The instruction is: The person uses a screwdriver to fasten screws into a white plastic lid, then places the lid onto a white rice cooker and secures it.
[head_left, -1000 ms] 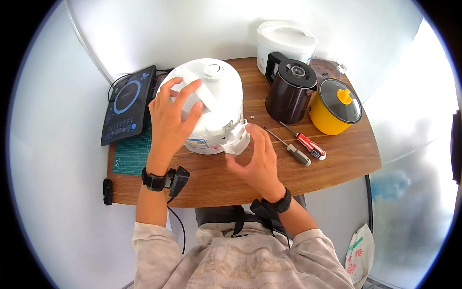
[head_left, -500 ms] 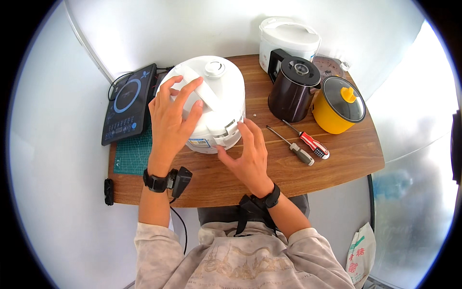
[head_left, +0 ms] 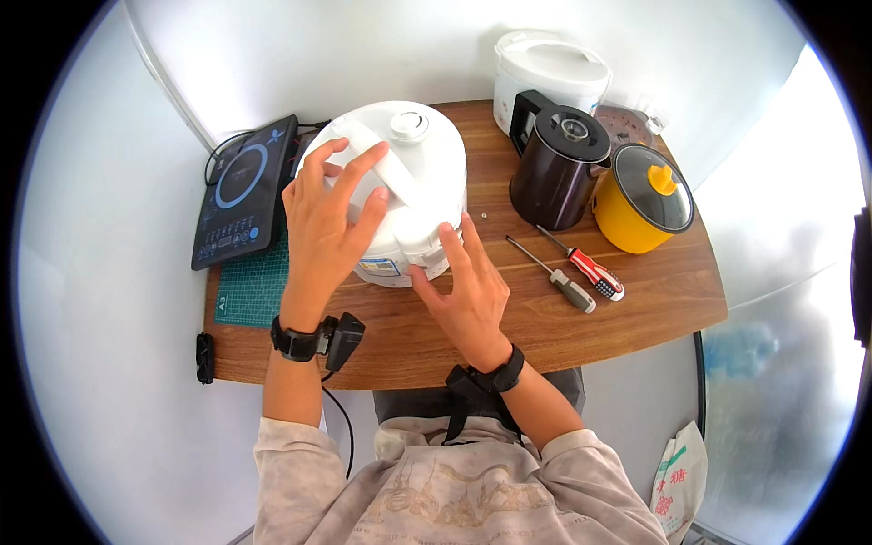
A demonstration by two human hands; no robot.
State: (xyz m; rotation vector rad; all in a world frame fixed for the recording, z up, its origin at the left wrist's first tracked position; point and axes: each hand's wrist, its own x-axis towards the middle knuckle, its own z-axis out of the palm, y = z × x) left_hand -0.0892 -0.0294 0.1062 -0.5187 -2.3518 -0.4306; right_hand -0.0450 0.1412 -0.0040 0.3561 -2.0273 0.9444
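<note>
A large white rice cooker [head_left: 439, 168] stands on the table before me, with a round steam vent and a bar handle on its lid. Over the lid's left side, my left hand [head_left: 325, 213] has its fingers spread, some of them touching the handle. At the cooker's front, my right hand [head_left: 468, 295] reaches around the latch area. Its index and middle fingertips rest by the lid's front edge, while the thumb lies lower against the body. Those fingers are apart. The lid looks down on the body; part of the front is hidden behind my right fingers.
Right of the cooker stand a dark electric kettle [head_left: 554, 186], a yellow pot [head_left: 627, 222] with a glass lid, and a smaller white cooker [head_left: 545, 77]. Two screwdrivers [head_left: 595, 272] lie nearer. A black induction hob [head_left: 238, 195] leans at left over a green cutting mat [head_left: 247, 292].
My right fingers have shifted up onto the lid's front edge. A gap seen by the latch earlier now appears closed. My left hand stays on the lid.
</note>
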